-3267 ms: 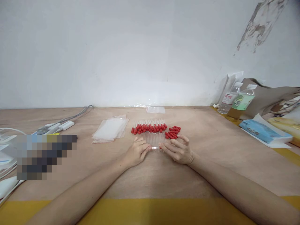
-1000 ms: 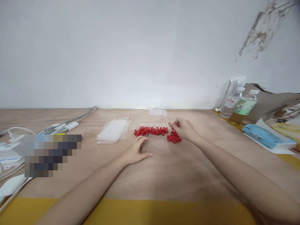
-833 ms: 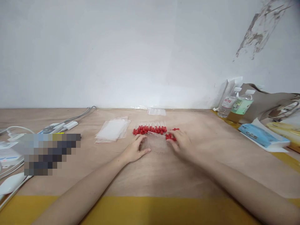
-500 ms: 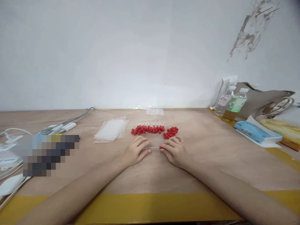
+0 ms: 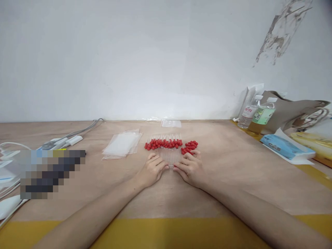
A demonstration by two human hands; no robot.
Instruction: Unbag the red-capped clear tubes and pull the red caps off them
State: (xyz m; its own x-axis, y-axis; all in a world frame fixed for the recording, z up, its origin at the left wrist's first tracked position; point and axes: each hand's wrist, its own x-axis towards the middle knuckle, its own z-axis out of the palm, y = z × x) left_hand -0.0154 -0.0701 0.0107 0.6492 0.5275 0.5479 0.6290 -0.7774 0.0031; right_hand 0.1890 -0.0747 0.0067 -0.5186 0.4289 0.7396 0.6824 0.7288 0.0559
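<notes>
Between my hands lies a row of thin clear tubes (image 5: 170, 156), side by side and pointing away from me. My left hand (image 5: 153, 169) is closed at the row's left side, thumb and fingers pinching its near end. My right hand (image 5: 191, 169) bends over the right side, thumb and index finger together at the near ends around a small red rubber bulb (image 5: 175, 166), mostly hidden. Just beyond lie several clear droppers with red bulbs (image 5: 163, 143), bulbs toward me. A small pile of loose red bulbs (image 5: 191, 145) sits beyond my right fingers.
Clear plastic bags (image 5: 121, 144) are stacked to the left, with another bag (image 5: 171, 123) by the wall. Cables and a power strip (image 5: 62, 141) lie far left. Two bottles (image 5: 261, 116), a tissue pack (image 5: 286, 147) and a grey bag (image 5: 287, 109) stand right.
My right hand has shifted slightly left and nearer along the tube ends, carrying the red bulb. My left hand's thumb and fingers have drawn closer together at the near edge.
</notes>
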